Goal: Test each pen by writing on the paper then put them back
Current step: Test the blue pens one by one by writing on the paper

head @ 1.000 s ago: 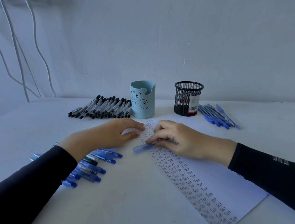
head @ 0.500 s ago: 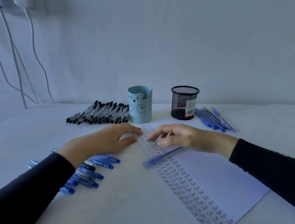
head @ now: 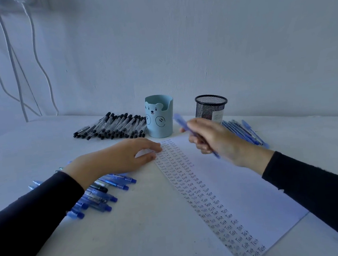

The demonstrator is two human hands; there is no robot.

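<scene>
I am gripping 1 blue pen point(head: 180, 121) in my right hand point(head: 216, 142), right of centre, above the paper point(head: 234, 187); its axis is slanting upper-left to lower-right. My left hand point(head: 113, 161) is pressing flat on the paper. The pen pile point(head: 246, 130) is lying just right, probably the return spot.

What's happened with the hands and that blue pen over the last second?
The right hand has gripped the translucent blue plastic pen that lay on the white sheet of paper and lifted it clear, toward the black wire-mesh pen holder. The left hand still presses flat on the paper's far end; the row of black-capped pens and the pale blue bear-faced cup have not moved.
</scene>
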